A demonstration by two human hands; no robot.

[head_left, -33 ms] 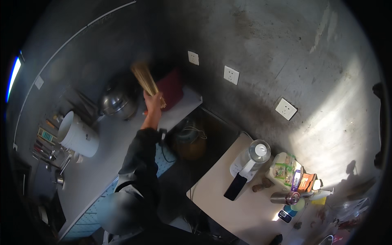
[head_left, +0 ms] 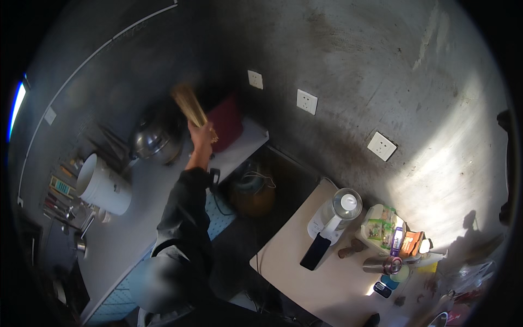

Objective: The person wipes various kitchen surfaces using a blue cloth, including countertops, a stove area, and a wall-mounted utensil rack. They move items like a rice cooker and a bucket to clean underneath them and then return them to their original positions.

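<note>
My left hand (head_left: pixel 201 136) reaches forward over the far end of the grey counter, its fingers wrapped round a bundle of long, thin, straw-coloured sticks (head_left: pixel 189 104). I cannot make out exactly what kind of sticks they are. The bundle slants, its longer part rising to the upper left and a short end poking out at the lower right of the hand. Just right of it stands a dark red container (head_left: pixel 226 124). To the left sits a silvery lidded pot (head_left: pixel 156 139). My right hand does not show.
A white bucket (head_left: pixel 111 191) and kitchen utensils (head_left: pixel 60 204) stand on the counter (head_left: pixel 117 256) at left. On the beige table (head_left: pixel 289 256) at right are a glass kettle (head_left: pixel 340 210), a phone (head_left: pixel 316 252), a metal flask (head_left: pixel 381 265) and food packages (head_left: pixel 378 229). Wall sockets (head_left: pixel 306 102) line the grey wall.
The view has shifted slightly. My left hand keeps its hold on the bundle of sticks, and nothing else has visibly moved.
</note>
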